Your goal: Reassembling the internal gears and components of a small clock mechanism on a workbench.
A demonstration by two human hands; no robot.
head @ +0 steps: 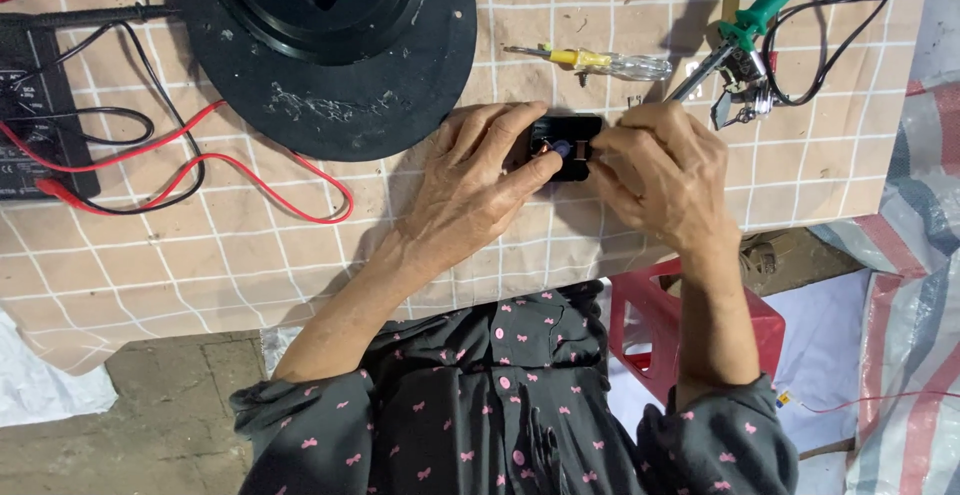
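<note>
A small black square part (567,145) with a copper-coloured winding in its middle lies on the checked table cover (250,255). My left hand (478,185) holds its left side, thumb and forefinger pinching near the winding. My right hand (665,177) grips its right edge with fingers curled. Both hands hide the part's lower half.
A large round black base (330,45) sits at the back left. Red and black meter leads (200,170) loop from a black meter (30,105) at left. A yellow-handled screwdriver (595,60) and a green-handled soldering iron (760,15) lie behind. A red stool (690,325) stands below the table edge.
</note>
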